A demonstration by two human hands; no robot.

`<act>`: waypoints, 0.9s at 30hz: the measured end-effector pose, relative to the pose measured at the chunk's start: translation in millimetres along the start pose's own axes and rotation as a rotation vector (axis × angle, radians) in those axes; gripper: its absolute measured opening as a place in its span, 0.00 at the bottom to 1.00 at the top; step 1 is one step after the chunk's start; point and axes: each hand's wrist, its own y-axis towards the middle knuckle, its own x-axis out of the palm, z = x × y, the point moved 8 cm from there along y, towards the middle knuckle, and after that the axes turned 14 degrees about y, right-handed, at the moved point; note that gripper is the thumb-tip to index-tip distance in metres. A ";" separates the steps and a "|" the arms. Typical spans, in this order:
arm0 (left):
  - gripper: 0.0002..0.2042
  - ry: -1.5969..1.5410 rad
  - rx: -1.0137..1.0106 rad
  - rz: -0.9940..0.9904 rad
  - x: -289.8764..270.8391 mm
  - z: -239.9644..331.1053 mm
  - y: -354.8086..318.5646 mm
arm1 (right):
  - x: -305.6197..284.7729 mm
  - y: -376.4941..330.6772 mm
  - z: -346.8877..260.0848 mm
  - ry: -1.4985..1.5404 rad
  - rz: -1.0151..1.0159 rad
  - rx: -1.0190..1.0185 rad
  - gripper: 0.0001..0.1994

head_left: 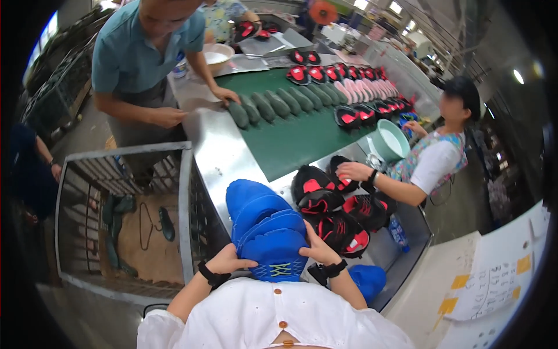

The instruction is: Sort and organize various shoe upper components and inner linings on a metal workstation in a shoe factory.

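Observation:
A stack of blue shoe uppers stands upright in front of my chest, at the near end of the metal table. Yellow-green lacing shows on the nearest one. My left hand grips the stack's lower left side, its thumb and fingers pointing inward. On the opposite side, my right hand is closed on the edge, fingertips partly hidden behind the uppers. Another blue upper lies by my right forearm. Black-and-red shoe uppers are piled just beyond my right hand.
Dark green shoe lasts line the green conveyor belt, with pink foot-shaped pieces behind. A co-worker's hand touches the nearest last; another's hand reaches the black-and-red pile. A metal crate stands left; a pale green basin sits right.

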 end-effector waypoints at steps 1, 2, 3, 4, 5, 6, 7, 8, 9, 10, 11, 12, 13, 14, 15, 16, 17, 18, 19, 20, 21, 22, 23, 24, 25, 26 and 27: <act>0.28 0.030 -0.001 0.012 -2.0 -0.1 -1.4 | 3.4 1.4 -4.4 -0.035 -0.023 -0.002 0.55; 0.28 0.059 -0.003 0.021 -3.0 0.0 -2.5 | 7.1 3.0 -4.5 -0.044 -0.048 0.013 0.55; 0.28 0.045 -0.004 0.045 -2.9 -3.5 -5.2 | 8.9 3.4 -3.8 -0.056 -0.052 0.022 0.56; 0.28 0.050 -0.006 0.065 -5.9 -6.0 -6.4 | 11.2 5.6 -4.5 -0.066 -0.047 0.023 0.56; 0.28 0.056 -0.008 0.084 -8.6 -7.4 -7.9 | 15.1 8.9 -5.9 -0.071 -0.057 0.028 0.56; 0.28 0.052 -0.008 0.093 -10.4 -6.5 -9.9 | 18.8 12.3 -6.7 -0.059 -0.063 0.044 0.57; 0.28 0.043 -0.023 0.102 -12.7 -5.5 -12.0 | 21.5 15.7 -7.3 -0.047 -0.069 0.060 0.57; 0.28 0.035 -0.038 0.110 -14.6 -5.5 -13.7 | 23.4 18.2 -8.3 -0.049 -0.075 0.063 0.57; 0.28 0.033 -0.038 0.115 -16.6 -7.7 -13.8 | 26.1 20.2 -10.9 -0.030 -0.092 0.044 0.57; 0.29 0.036 -0.021 0.113 -16.9 -10.3 -12.6 | 28.0 21.3 -13.0 -0.013 -0.112 0.028 0.58; 0.29 0.039 -0.005 0.110 -16.5 -11.3 -12.5 | 29.4 22.0 -13.3 -0.015 -0.119 0.032 0.58; 0.29 0.035 -0.006 0.117 -16.3 -12.5 -13.5 | 29.7 22.7 -14.2 -0.022 -0.107 0.026 0.56; 0.29 0.030 -0.021 0.138 -18.1 -13.5 -13.9 | 29.6 23.7 -15.0 -0.030 -0.094 0.018 0.55; 0.29 0.025 -0.038 0.160 -20.2 -14.6 -14.6 | 30.0 26.0 -12.6 -0.031 -0.099 0.023 0.55; 0.29 0.019 -0.040 0.168 -22.0 -13.4 -14.1 | 25.0 30.1 -6.3 -0.045 -0.048 0.055 0.52; 0.30 -0.003 -0.053 0.149 -21.9 -12.7 -15.4 | 23.1 34.3 0.2 -0.059 -0.010 0.094 0.49; 0.30 -0.028 -0.066 0.133 -21.3 -12.7 -17.1 | 22.1 36.4 0.1 -0.051 0.003 0.072 0.47; 0.31 -0.068 -0.063 0.112 -19.4 -17.8 -13.6 | 19.9 37.5 -1.1 -0.043 0.013 0.052 0.44; 0.32 -0.054 -0.031 0.128 -21.4 -18.3 -11.7 | 19.5 39.6 -2.6 -0.065 0.017 0.060 0.43; 0.32 -0.040 -0.004 0.151 -22.6 -17.5 -11.4 | 18.0 40.7 0.3 -0.025 0.032 0.073 0.42; 0.33 0.008 0.025 0.157 -23.7 -16.5 -10.3 | 20.4 40.6 -1.6 0.010 0.033 0.050 0.43; 0.34 0.058 0.053 0.156 -24.4 -13.7 -7.9 | 24.7 39.6 -7.2 0.047 0.042 0.027 0.43; 0.35 0.091 0.054 0.171 -25.6 -5.4 -8.8 | 24.7 38.9 -8.6 0.062 0.043 0.029 0.43; 0.35 0.106 0.018 0.173 -25.5 2.0 -12.0 | 22.8 38.2 -8.0 0.076 0.047 0.031 0.44; 0.36 0.084 0.047 0.186 -24.4 0.7 -10.8 | 19.5 38.7 -5.7 0.075 0.049 0.044 0.44; 0.37 0.065 0.077 0.198 -24.5 -1.5 -10.5 | 19.9 39.4 -4.9 0.079 0.059 0.060 0.44; 0.37 0.055 0.065 0.224 -26.1 -5.6 -12.3 | 19.2 41.5 -2.5 0.073 0.050 0.069 0.44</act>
